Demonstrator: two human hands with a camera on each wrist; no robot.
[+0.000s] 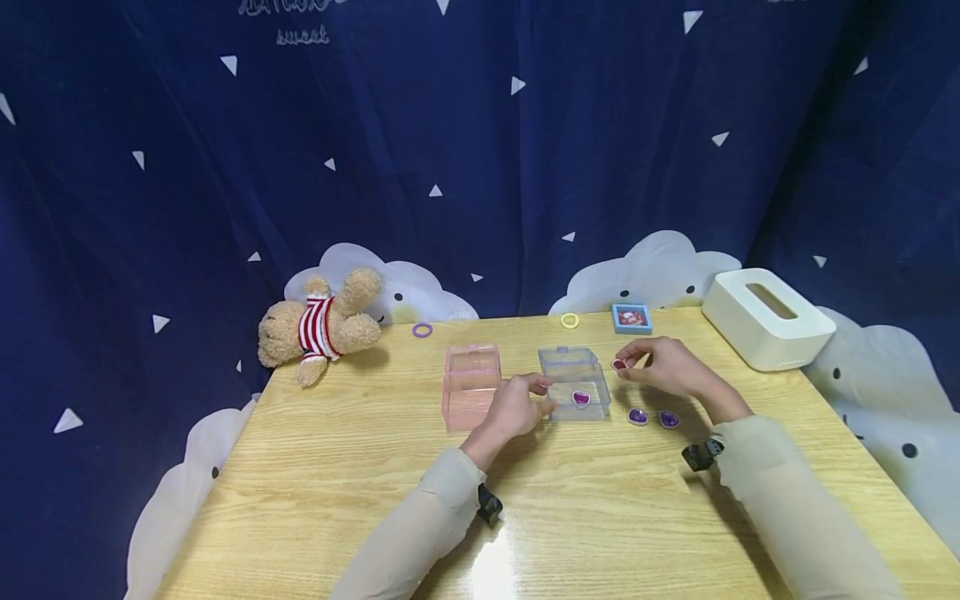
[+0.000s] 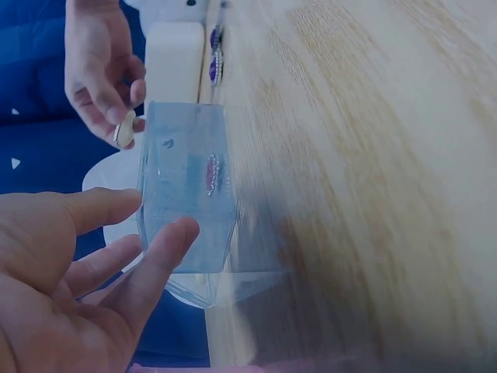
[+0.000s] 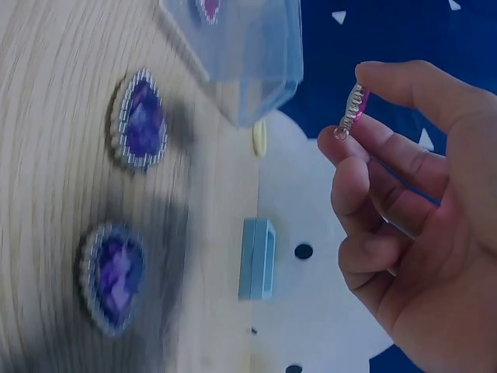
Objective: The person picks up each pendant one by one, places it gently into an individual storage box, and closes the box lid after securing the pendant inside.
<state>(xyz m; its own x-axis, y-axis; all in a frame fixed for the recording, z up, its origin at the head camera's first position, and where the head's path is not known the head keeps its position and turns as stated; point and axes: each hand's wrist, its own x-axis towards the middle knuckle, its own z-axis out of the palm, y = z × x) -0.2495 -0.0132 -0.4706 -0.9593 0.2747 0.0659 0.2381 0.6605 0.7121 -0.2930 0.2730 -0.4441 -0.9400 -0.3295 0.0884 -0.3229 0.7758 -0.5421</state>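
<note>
My right hand (image 1: 666,367) pinches a pink gem pendant (image 3: 356,107) with a silver beaded rim between thumb and fingertips, just right of a clear blue box (image 1: 600,408). The box's lid is raised, and another pink gem pendant (image 1: 581,398) lies inside. At the box's left side is my left hand (image 1: 517,406), its thumb and fingers spread and nearly straight. In the left wrist view its fingertips overlap the box wall; whether they press on it I cannot tell. Two purple gem pendants, one nearer the box (image 3: 140,123) and one farther (image 3: 112,277), lie on the table.
A clear pink box (image 1: 471,375) with its lid up stands left of the blue one. Farther back are a purple ring (image 1: 422,330), a yellow ring (image 1: 570,321) and a small blue frame (image 1: 632,330). A teddy bear (image 1: 318,325) and a white tissue box (image 1: 750,329) flank them.
</note>
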